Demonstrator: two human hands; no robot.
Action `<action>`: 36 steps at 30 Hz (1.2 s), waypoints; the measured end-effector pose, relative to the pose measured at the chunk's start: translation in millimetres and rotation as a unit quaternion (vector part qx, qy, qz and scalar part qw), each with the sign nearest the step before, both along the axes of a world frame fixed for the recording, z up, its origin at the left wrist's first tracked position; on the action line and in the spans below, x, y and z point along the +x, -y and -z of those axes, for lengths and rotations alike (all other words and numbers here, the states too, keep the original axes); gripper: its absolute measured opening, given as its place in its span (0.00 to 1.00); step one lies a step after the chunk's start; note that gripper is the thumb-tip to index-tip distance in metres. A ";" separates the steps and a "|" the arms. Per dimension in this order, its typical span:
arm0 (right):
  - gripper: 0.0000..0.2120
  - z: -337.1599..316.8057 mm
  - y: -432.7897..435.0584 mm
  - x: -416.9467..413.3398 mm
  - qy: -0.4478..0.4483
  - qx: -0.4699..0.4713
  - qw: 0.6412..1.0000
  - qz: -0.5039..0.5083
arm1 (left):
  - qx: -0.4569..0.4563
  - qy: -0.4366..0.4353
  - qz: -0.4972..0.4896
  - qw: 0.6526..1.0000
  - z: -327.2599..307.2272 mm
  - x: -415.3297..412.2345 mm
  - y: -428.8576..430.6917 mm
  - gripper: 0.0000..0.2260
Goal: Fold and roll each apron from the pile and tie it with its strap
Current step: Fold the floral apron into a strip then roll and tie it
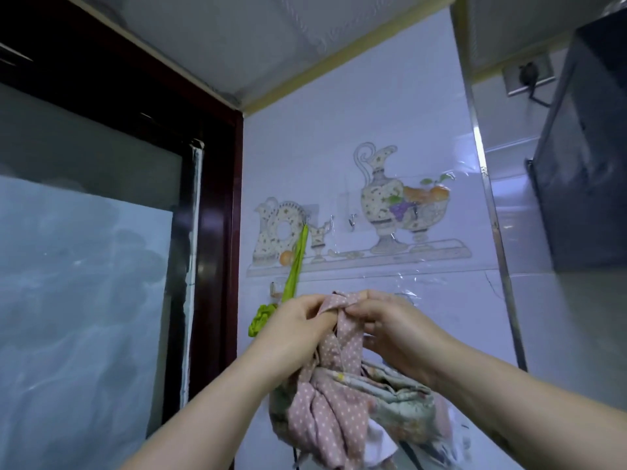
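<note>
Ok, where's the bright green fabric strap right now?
In the head view, the bright green fabric strap hangs from a wall hook left of centre, just above the left hand.

The glossy white tiled wall bears a painted jug-and-fruit tile picture. A row of small metal hooks crosses that picture's lower half. From the leftmost hangs a bright green cloth strap. Below the picture hangs a bundle of pink dotted and pale flowered cloth aprons; its support is hidden.
</note>
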State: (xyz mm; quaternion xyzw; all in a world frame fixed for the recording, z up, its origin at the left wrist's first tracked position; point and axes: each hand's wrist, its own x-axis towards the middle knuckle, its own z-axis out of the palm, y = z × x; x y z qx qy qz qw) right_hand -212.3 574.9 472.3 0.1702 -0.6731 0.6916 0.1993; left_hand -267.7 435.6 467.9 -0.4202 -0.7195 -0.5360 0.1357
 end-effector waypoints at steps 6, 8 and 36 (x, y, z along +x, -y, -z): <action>0.09 -22.8 -3.6 -17.6 -0.031 -0.013 0.998 0.057 | -0.078 0.013 0.040 0.996 -34.3 -14.2 8.7 0.10; 0.12 -34.1 -4.8 -21.0 -0.028 -0.019 0.997 0.069 | -0.067 0.024 0.053 0.996 -43.6 -18.8 10.7 0.09; 0.06 -162.5 -52.6 -83.2 -0.188 0.421 0.794 0.396 | -0.094 -0.239 -0.233 0.938 -155.8 -76.1 -59.0 0.04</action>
